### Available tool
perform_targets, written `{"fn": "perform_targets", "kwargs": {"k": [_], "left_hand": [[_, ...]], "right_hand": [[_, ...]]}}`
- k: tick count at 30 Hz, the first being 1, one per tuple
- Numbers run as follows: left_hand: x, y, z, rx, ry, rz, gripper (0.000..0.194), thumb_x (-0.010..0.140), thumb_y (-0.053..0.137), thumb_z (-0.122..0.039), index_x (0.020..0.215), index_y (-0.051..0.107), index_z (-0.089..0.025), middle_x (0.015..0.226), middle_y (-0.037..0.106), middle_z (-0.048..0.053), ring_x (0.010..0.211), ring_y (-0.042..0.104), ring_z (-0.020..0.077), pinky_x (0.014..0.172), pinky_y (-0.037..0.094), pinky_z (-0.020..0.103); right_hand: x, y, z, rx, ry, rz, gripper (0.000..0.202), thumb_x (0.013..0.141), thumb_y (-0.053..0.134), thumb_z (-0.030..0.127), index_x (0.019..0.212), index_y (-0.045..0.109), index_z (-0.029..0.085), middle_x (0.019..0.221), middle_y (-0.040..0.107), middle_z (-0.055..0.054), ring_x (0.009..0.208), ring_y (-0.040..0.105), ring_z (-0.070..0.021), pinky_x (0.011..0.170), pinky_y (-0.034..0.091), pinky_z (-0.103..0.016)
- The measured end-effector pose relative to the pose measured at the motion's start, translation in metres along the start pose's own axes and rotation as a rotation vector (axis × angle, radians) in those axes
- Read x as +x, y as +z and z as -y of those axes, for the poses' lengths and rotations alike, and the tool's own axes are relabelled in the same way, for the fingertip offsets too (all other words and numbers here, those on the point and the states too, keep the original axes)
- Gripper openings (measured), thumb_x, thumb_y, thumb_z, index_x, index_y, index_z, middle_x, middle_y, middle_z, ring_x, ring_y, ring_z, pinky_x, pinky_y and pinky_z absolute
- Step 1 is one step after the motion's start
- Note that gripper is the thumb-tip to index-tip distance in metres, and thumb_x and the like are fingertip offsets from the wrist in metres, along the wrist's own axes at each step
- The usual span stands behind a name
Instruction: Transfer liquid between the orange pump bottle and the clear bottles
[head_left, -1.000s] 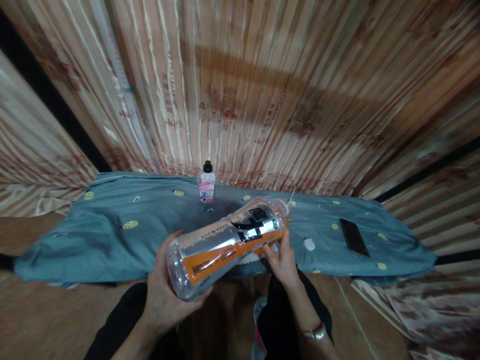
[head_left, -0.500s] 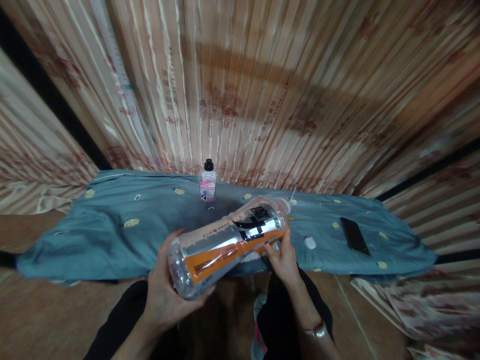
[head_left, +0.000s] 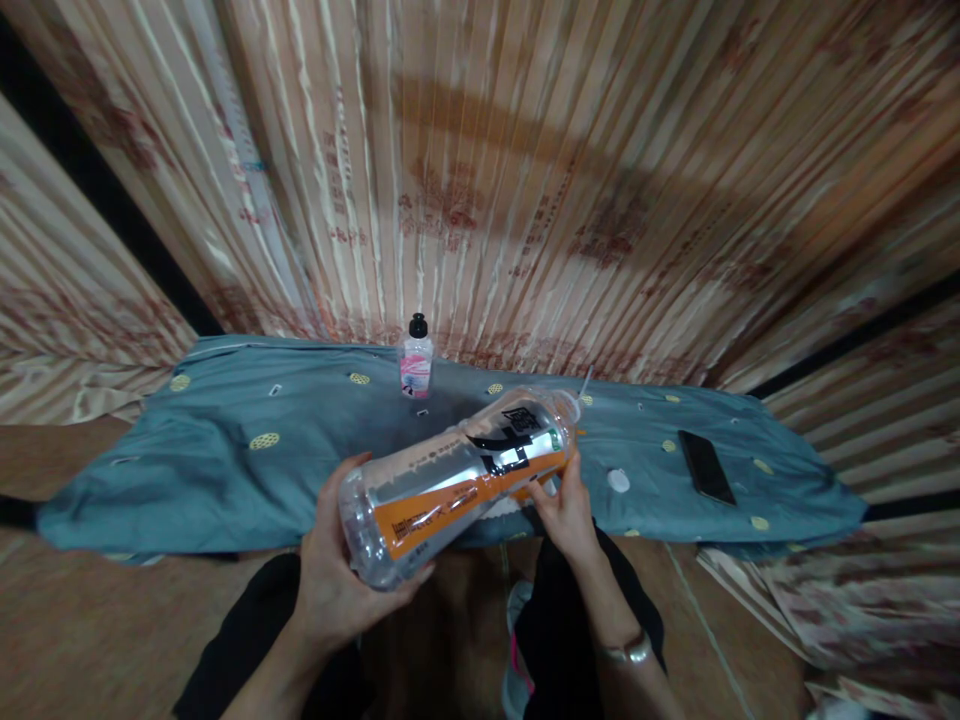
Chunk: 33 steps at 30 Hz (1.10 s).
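Observation:
A large clear plastic bottle [head_left: 457, 480] with an orange and black label lies tilted across my two hands, its base toward the lower left and its neck toward the upper right. My left hand [head_left: 345, 570] is wrapped around the base end. Near the neck, my right hand [head_left: 562, 510] grips the bottle's underside. A thin translucent strip [head_left: 586, 382] sticks up beside the neck; I cannot make out what it is. Below the bottle, by my right fingers, a whitish piece [head_left: 510, 504] is partly hidden.
A small bottle [head_left: 416, 365] with a black cap stands on the teal patterned cloth [head_left: 300, 400]. A white round disc [head_left: 618, 480] and a black phone [head_left: 706, 466] lie to the right. Behind the cloth hangs a pleated curtain [head_left: 480, 180].
Both hands keep their hold on the large bottle, which has barely moved. The whole view has shifted very slightly.

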<state>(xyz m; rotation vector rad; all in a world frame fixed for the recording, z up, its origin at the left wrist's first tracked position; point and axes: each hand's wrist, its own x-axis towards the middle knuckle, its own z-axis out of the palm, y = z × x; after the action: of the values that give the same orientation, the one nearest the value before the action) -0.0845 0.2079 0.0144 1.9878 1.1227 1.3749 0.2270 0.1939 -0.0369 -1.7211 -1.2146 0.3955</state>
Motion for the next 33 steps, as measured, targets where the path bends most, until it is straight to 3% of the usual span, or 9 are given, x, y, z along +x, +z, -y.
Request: {"fn": "perform_targets", "kwargs": {"k": [9,16,24,33], "left_hand": [[0.004,0.001,-0.005,0.061,0.099,-0.048,0.101,0.075,0.088,-0.049,0.160,0.037,-0.029,0.114,0.074,0.005,0.087,0.080,0.0275,0.070,0.071,0.038],[0.007,0.004,-0.011,0.054,0.075,-0.085,0.096,0.077,0.084,-0.056,0.159,0.039,-0.033,0.106,0.074,0.002,0.078,0.078,0.0254,0.063,0.068,0.036],[0.011,0.004,-0.015,0.022,0.128,-0.079,0.096,0.078,0.085,-0.048,0.160,0.039,-0.031,0.106,0.075,0.002,0.077,0.078,0.0242,0.062,0.068,0.034],[0.006,0.001,-0.009,0.000,0.085,-0.024,0.104,0.074,0.090,-0.039,0.162,0.034,-0.035,0.105,0.074,0.001,0.077,0.078,0.0243,0.063,0.069,0.034]], "right_hand": [[0.000,0.000,-0.003,-0.020,-0.029,-0.007,0.089,0.087,0.073,0.051,0.159,0.038,0.013,0.137,0.073,-0.019,0.120,0.075,-0.0353,0.104,0.060,-0.049],[0.000,0.001,-0.005,-0.021,-0.039,-0.005,0.086,0.087,0.073,0.050,0.158,0.040,0.015,0.132,0.075,-0.018,0.119,0.075,-0.0363,0.101,0.062,-0.050],[0.001,0.001,-0.004,-0.015,-0.032,-0.010,0.091,0.085,0.073,0.050,0.160,0.036,0.014,0.137,0.072,-0.019,0.124,0.073,-0.0372,0.105,0.060,-0.052],[0.001,0.000,-0.003,-0.002,-0.031,-0.005,0.086,0.085,0.073,0.049,0.157,0.040,0.016,0.136,0.073,-0.018,0.123,0.074,-0.0365,0.107,0.059,-0.054]]}}
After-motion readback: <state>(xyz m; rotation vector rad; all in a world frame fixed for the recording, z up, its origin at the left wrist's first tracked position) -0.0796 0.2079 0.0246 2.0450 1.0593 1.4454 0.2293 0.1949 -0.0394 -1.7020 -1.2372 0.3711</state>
